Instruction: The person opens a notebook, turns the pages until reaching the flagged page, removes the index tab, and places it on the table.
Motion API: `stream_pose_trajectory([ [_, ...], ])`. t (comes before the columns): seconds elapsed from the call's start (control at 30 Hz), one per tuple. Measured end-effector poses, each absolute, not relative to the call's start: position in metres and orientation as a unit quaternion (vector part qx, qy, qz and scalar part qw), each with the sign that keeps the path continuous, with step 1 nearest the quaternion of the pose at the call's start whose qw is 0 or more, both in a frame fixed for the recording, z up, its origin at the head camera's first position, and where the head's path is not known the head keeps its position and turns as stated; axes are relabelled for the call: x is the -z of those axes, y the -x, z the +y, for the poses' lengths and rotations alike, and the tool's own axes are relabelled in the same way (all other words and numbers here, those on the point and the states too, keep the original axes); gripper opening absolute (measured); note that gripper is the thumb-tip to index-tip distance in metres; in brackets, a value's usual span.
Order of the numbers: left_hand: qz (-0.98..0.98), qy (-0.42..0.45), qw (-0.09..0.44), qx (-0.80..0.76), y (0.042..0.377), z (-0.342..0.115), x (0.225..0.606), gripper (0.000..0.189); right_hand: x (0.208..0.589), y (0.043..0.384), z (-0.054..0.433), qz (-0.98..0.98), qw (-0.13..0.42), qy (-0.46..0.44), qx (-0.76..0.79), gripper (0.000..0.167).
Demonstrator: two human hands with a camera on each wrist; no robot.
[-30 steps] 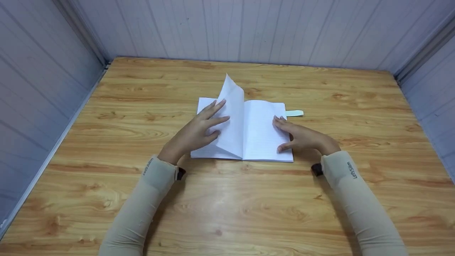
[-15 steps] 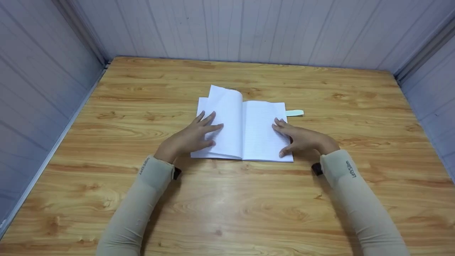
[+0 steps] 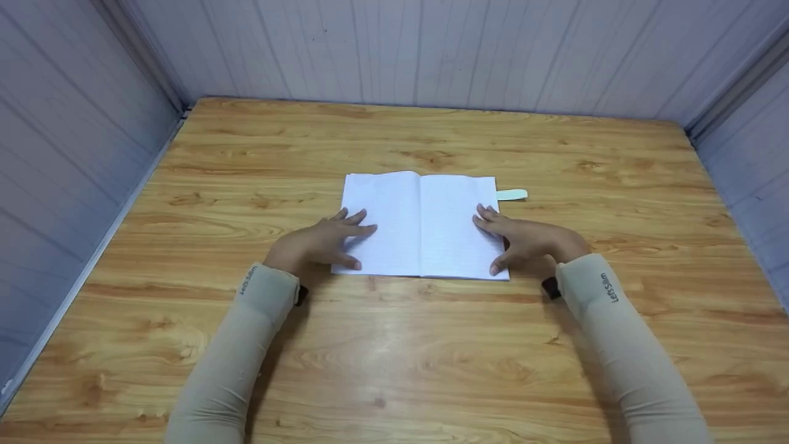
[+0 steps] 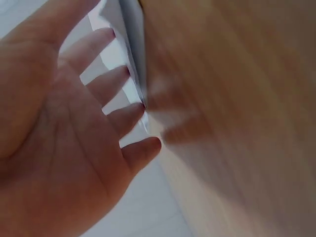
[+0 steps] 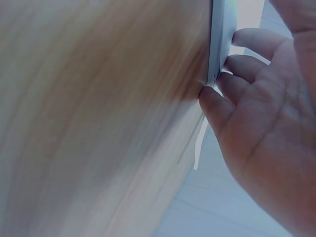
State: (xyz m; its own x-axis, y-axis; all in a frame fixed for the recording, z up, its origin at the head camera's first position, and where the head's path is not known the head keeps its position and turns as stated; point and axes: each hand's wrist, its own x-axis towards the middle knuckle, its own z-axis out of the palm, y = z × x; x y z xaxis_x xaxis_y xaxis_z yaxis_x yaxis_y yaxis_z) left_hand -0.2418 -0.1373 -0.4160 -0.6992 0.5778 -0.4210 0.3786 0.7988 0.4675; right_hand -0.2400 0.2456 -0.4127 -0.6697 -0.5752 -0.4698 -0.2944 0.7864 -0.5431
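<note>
An open notebook (image 3: 397, 209) with faintly lined white pages lies flat on the table, its spine running away from me. My left hand (image 3: 317, 240) spreads its fingers over the left page's outer edge, with fingertips resting on the paper. On the opposite side my right hand (image 3: 524, 237) touches the right page near its outer edge, fingers extended and thumb apart. The left wrist view shows the left hand's palm (image 4: 69, 133) beside the page edges. In the right wrist view, the right hand's fingertips (image 5: 210, 98) meet the notebook's side.
A pale green strip (image 3: 511, 195) sticks out from the notebook's right side. The wood-grain table (image 3: 394, 357) is bordered by panelled walls (image 3: 394, 55) at the back and sides. Dark wrist devices (image 3: 550, 288) show below the sleeves.
The raised page has come down flat onto the left side. My left hand has moved left and toward me, to the page's outer edge. The right hand has barely shifted.
</note>
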Motion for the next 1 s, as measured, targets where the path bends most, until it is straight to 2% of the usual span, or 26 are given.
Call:
stream_pose_trajectory([
  [1.0,0.893,-0.261,0.295,-0.217,0.2450,-0.1433,0.4170,0.082,0.4159,0.2418,0.2491,0.886,0.314,0.257,0.223,0.104],
])
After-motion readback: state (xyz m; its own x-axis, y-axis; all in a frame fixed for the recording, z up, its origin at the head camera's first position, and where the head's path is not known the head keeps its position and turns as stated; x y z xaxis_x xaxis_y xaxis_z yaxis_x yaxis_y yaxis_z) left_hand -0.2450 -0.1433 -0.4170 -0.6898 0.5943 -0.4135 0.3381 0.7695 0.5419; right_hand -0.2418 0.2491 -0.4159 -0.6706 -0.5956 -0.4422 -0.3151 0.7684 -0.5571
